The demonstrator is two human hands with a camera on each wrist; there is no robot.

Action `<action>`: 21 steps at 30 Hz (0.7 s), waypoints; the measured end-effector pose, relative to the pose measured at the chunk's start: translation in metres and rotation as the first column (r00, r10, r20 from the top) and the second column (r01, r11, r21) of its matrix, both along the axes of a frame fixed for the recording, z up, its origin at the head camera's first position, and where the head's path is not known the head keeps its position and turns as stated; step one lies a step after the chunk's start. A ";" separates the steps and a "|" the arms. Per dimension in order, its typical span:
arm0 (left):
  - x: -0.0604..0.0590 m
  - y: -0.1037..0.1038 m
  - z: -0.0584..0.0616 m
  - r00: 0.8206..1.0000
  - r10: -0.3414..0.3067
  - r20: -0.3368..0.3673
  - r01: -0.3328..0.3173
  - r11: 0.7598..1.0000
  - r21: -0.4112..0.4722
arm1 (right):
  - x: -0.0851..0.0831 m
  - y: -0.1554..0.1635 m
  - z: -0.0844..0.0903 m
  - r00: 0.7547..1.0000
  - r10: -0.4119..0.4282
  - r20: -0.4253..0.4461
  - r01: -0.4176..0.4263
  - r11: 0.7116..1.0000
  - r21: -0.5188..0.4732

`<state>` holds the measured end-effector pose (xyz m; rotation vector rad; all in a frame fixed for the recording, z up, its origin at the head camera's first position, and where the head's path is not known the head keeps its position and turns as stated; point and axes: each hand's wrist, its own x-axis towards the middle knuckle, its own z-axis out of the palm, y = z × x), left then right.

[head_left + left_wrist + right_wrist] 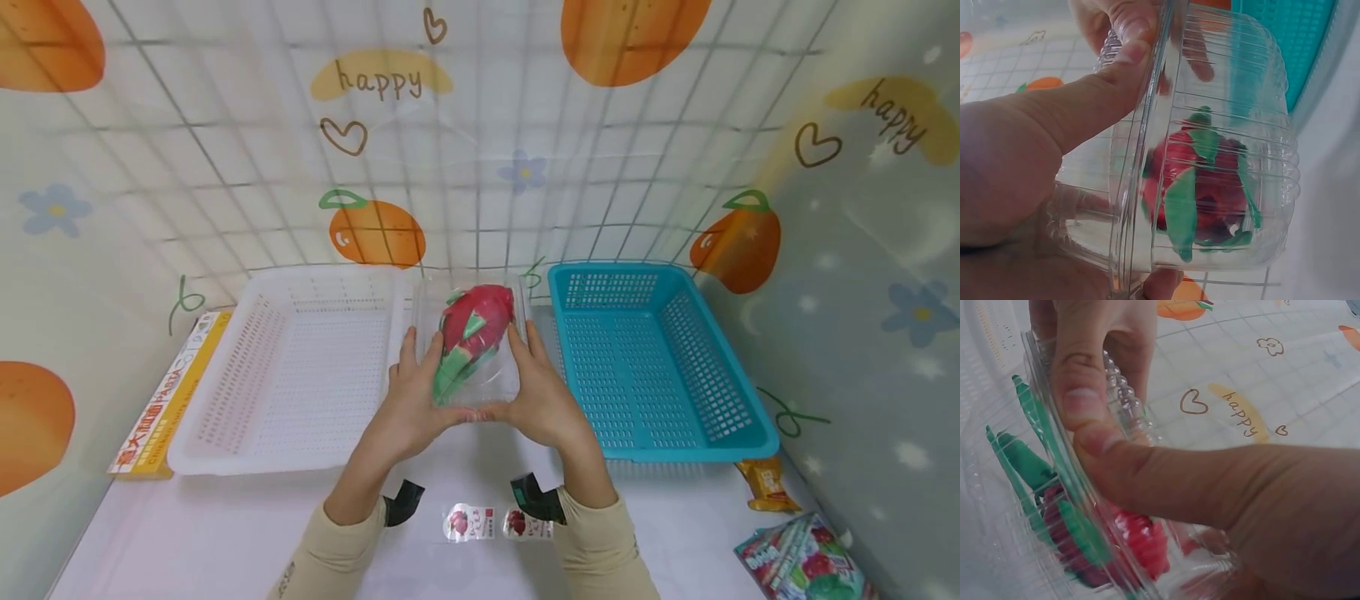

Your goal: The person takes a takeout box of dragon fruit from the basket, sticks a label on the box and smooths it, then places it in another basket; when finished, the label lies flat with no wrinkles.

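Both hands hold a clear plastic clamshell box [495,367] up between the two baskets. Inside it lies a red dragon fruit [476,321] with green scales. My left hand [411,392] grips the box's left side, thumb pressed on the rim [1141,94]. My right hand [542,385] grips the right side, its thumb [1166,481] lying across the lid edge. The fruit [1200,187] shows through the ribbed plastic in the left wrist view, and the fruit [1129,540] again in the right wrist view.
A white perforated basket [225,417] stands at left, a blue one [720,433] at right. A yellow pasta box [168,396] lies beside the white basket. Two small fruit sachets [487,523] lie near me; snack packets [802,558] sit at front right. Patterned walls enclose the table.
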<state>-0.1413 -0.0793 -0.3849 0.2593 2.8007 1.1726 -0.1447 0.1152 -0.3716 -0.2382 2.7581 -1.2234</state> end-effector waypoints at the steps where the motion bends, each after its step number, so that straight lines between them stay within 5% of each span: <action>1: 0.000 0.000 -0.001 1.000 0.001 -0.002 -0.001 1.000 -0.002 | 0.000 0.000 -0.001 1.000 -0.001 0.000 0.001 1.000 0.005; 21: -0.001 0.005 -0.015 1.000 0.016 -0.005 -0.016 1.000 -0.002 | -0.005 -0.001 -0.020 0.999 -0.034 0.012 0.034 0.999 -0.006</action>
